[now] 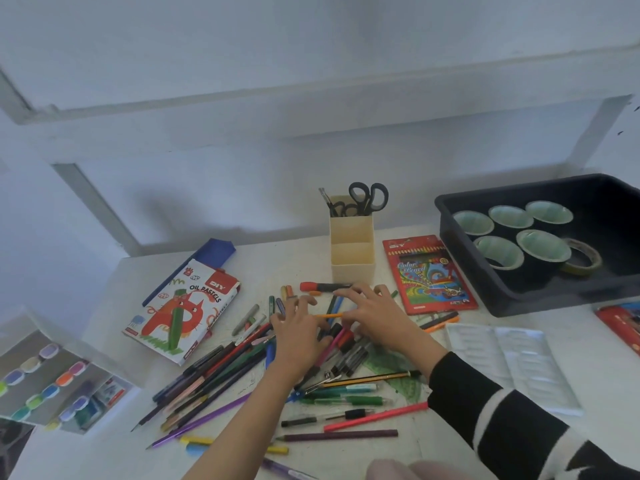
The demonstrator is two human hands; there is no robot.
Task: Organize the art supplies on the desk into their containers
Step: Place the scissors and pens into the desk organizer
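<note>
A loose pile of coloured pencils (214, 379), pens and markers covers the middle of the white desk (277, 261). My left hand (298, 330) and my right hand (375, 315) rest on the far part of the pile with fingers spread. An orange pencil (329, 315) runs between the two hands, its ends hidden by them. A red-and-black marker (325, 286) lies just beyond my fingertips. Behind it stands a beige pen holder (351, 254) with black scissors (369, 197) in its rear compartment. An oil pastels box (183, 313) lies at the left, a colour pencil box (427, 275) at the right.
A black tray (519, 299) at the back right holds several tape rolls (543, 245). A white palette (509, 362) lies beside my right sleeve. A clear paint case (52, 375) sits at the left edge, a blue pouch (214, 251) behind the pastels box, a red box (620, 323) at the far right.
</note>
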